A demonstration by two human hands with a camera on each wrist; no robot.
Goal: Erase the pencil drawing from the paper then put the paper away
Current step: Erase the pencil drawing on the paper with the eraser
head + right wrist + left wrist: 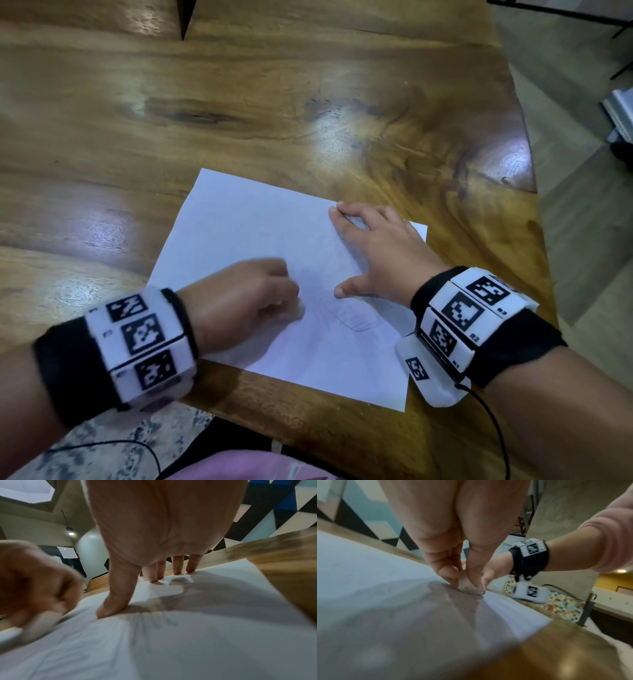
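A white sheet of paper [239, 233] with a faint pencil drawing [358, 320] lies on the wooden table [239, 102] near its front edge. My left hand [260, 294] pinches a small pale eraser [467, 584] between thumb and fingers, its tip pressed onto the paper; the hand looks blurred. Spread flat on the sheet's right part, my right hand [370, 246] holds it down with straight fingers [190, 566] and thumb [116, 601]. In the right wrist view the paper [188, 642] fills the lower half and my left hand [34, 588] is at left.
The table's right edge [534, 192] curves close beside the paper, with floor beyond it. A dark notch [185, 17] cuts into the table's far side. A black cable [493, 428] hangs from my right wristband. Bare wood lies left of and beyond the sheet.
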